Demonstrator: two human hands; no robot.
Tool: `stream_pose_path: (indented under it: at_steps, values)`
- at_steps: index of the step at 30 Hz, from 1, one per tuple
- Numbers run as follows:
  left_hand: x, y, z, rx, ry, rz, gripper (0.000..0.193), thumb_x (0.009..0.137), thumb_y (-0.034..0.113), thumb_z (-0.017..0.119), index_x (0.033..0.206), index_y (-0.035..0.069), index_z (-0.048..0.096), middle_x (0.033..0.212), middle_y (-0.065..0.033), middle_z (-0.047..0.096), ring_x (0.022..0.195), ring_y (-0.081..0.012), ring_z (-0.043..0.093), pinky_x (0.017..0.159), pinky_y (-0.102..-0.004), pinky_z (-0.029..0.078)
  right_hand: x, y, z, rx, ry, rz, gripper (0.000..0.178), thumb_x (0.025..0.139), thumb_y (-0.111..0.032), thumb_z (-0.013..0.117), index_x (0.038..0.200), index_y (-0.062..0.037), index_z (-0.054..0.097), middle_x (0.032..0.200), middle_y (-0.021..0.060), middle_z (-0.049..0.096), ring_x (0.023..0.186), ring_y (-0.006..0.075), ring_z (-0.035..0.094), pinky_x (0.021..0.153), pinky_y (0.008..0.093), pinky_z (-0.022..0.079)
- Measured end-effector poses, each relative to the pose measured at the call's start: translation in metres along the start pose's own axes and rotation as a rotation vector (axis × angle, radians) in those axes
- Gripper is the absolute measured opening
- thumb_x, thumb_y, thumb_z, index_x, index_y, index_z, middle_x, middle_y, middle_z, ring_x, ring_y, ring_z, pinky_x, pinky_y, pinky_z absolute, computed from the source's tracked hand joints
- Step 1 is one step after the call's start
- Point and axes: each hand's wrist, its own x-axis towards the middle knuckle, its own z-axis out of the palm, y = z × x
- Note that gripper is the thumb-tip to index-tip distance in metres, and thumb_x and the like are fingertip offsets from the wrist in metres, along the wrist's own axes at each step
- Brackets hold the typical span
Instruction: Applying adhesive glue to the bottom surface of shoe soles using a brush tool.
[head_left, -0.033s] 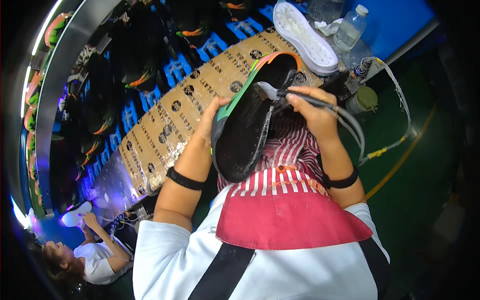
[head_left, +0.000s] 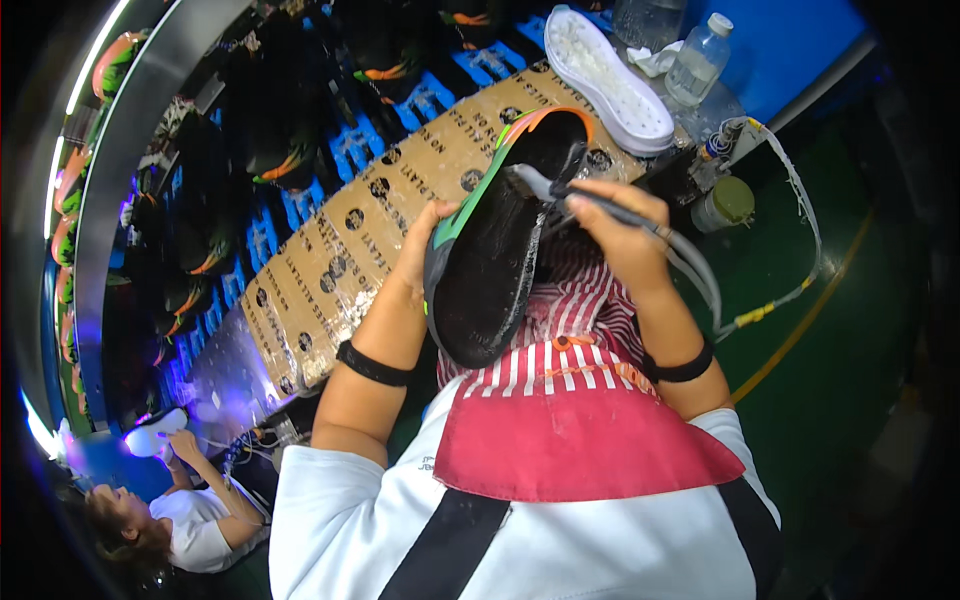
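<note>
Sole-up black shoe [head_left: 490,270] held above the cardboard-covered bench [head_left: 340,250], with a hosed hand tool applied near its toe.
The shoe stands tilted between both hands, over the person's lap. The left hand [head_left: 425,245] props its green-edged side, fingers curled behind it. The right hand [head_left: 620,235], wrist bent inward, has its fingers closed on a grey pen-like tool [head_left: 600,205] whose tip meets the sole. A white sole [head_left: 610,75] lies beyond.

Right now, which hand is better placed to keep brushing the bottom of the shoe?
The right hand. It grips the grey brush tool with its tip on the black shoe, while the left hand only holds the shoe's edge.
</note>
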Motion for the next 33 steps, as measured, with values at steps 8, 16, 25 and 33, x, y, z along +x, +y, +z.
stream_pose_path:
  at_steps: [8,16,25,33]
  values:
    - [-0.010,0.001,-0.004,-0.203,0.014,0.345,0.054,0.088,0.042,0.036,0.118,0.001,0.055,0.110,-0.0176,0.062,0.097,-0.0292,0.062,0.083,-0.0402,0.051,-0.006,-0.016,0.009,-0.100,-0.305,-0.253,0.022,0.071,-0.003,0.072,0.092,0.0022,0.067,0.076,0.0122,0.068,0.065,0.0169,0.064,0.060,0.0244,0.049]
    - [-0.049,-0.037,0.021,-0.506,-0.316,0.191,0.088,0.081,0.074,0.026,0.137,0.006,0.035,0.127,-0.0283,0.045,0.108,-0.0430,0.053,0.072,-0.0466,0.056,0.002,-0.011,-0.016,0.194,-0.031,0.147,0.022,0.078,-0.003,0.068,0.099,0.0038,0.067,0.075,0.0045,0.066,0.060,0.0051,0.056,0.055,0.0181,0.045]
    - [-0.035,-0.003,0.046,-0.162,-0.114,0.508,0.085,0.079,0.066,0.043,0.134,0.002,0.036,0.120,-0.0236,0.052,0.097,-0.0434,0.058,0.071,-0.0528,0.054,-0.005,-0.007,-0.028,0.221,0.002,0.229,0.022,0.078,-0.005,0.067,0.097,0.0049,0.066,0.073,0.0040,0.065,0.058,0.0047,0.054,0.053,0.0178,0.044]
    - [-0.013,0.139,0.139,0.214,-0.396,0.899,0.083,0.080,0.066,0.037,0.132,0.002,0.037,0.116,-0.0216,0.054,0.096,-0.0367,0.060,0.072,-0.0468,0.054,-0.008,-0.004,-0.034,0.224,0.034,0.257,0.024,0.076,-0.008,0.071,0.097,0.0037,0.067,0.069,0.0042,0.064,0.054,0.0057,0.054,0.049,0.0164,0.039]
